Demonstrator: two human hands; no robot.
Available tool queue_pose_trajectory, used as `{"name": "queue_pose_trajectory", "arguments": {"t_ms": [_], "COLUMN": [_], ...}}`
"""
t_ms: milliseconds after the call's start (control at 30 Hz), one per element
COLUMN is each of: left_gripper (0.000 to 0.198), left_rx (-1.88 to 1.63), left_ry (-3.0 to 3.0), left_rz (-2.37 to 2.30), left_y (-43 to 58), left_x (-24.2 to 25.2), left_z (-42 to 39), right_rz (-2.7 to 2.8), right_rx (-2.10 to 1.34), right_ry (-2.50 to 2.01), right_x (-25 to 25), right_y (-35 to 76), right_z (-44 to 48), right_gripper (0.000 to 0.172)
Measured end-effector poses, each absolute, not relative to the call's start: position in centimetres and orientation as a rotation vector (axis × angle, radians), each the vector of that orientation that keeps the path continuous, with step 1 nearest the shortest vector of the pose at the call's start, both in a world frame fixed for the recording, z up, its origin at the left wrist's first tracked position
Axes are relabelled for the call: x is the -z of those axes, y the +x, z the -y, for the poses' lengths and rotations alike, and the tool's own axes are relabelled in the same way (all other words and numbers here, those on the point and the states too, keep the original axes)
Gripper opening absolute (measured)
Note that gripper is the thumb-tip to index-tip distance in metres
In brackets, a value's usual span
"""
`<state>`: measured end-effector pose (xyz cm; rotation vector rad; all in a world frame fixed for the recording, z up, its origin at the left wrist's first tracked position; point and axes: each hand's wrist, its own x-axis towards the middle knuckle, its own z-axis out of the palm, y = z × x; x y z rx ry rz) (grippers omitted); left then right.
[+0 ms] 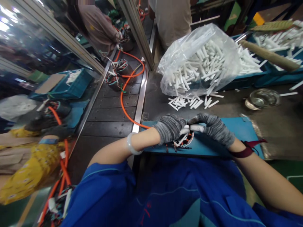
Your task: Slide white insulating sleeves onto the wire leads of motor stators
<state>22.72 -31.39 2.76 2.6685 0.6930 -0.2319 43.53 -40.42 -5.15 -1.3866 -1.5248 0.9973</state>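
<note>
Both my hands wear grey knit gloves and meet over a blue mat at the bench edge. My left hand is closed around a round motor stator with copper windings, which rests on the mat. My right hand is closed in a pinch on a short white sleeve strip held at the stator's top. A pale bangle is on my left wrist, a dark red band on my right.
A clear plastic bag full of white strips lies behind the mat, with loose strips spilled in front. A glass dish sits right. A conveyor with stators and an orange cable runs left. Other people stand beyond.
</note>
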Motion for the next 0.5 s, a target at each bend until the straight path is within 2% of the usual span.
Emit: {"name": "queue_pose_trajectory", "arguments": {"t_ms": [33, 100, 200, 333, 433, 500], "left_gripper": [0.042, 0.062, 0.077, 0.063, 0.053, 0.053], "left_rx": [0.222, 0.086, -0.079, -0.179, -0.205, -0.096], "left_ry": [2.68, 2.635, 2.501, 2.476, 2.666, 2.805], "left_rz": [-0.643, -0.462, -0.213, -0.286, -0.664, -0.992], "left_y": [21.8, 19.1, 14.7, 12.0, 12.7, 14.2], "left_x": [-3.4, -3.7, -0.9, 4.4, 5.9, 5.7], "left_z": [30.9, 29.6, 27.8, 28.7, 32.5, 35.4], "right_rz": [1.515, 1.554, 1.617, 1.738, 1.856, 1.904], "right_rx": [-1.003, -1.029, -1.081, -0.915, -0.653, -0.407], "right_ry": [-1.414, -1.45, -1.444, -1.464, -1.569, -1.69], "right_x": [5.2, 5.1, 5.1, 6.3, 7.7, 8.5], "right_y": [43.7, 43.9, 43.3, 42.8, 44.3, 46.2], "right_z": [40.9, 41.8, 42.6, 42.2, 40.9, 39.4], "right_gripper": [0.045, 0.051, 0.056, 0.05, 0.039, 0.034]}}
